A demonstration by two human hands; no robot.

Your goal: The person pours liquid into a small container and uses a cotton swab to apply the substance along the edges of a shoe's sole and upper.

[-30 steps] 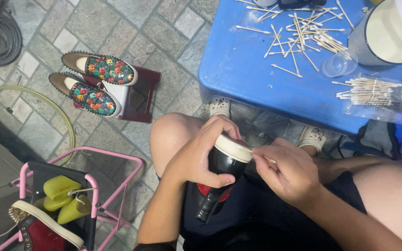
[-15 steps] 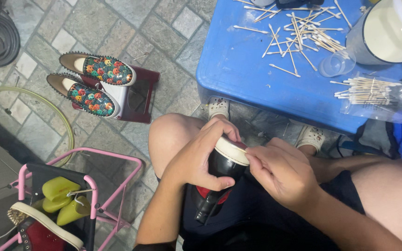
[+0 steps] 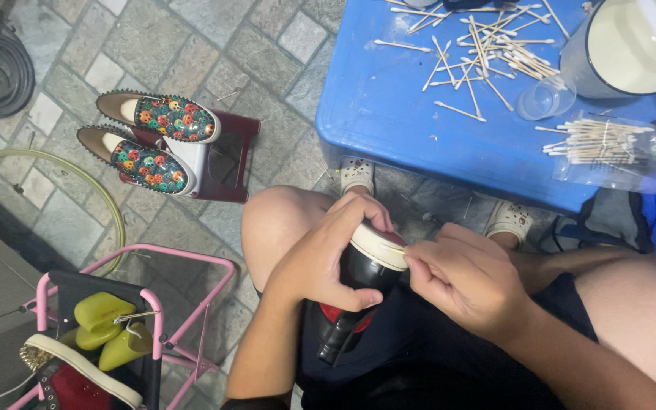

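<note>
Blue plastic table (image 3: 389, 114) edge sits just past the knees, littered with cotton swabs (image 3: 487, 53); stone floor to the left has room. Black shoe with white sole rim (image 3: 370, 262) rests on the lap. Left hand (image 3: 320, 262) wraps closed around it, right hand (image 3: 468, 277) pinches at the sole edge; what it pinches, can't tell.

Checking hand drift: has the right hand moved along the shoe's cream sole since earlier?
No clear move: right hand remains at the black shoe's cream sole edge, beside the left hand.

We wear dark navy shorts (image 3: 449, 342) and white perforated clogs (image 3: 357, 173), our forearms and knees bare, our left hand (image 3: 320, 262) and right hand (image 3: 468, 281) without gloves or rings.
</note>
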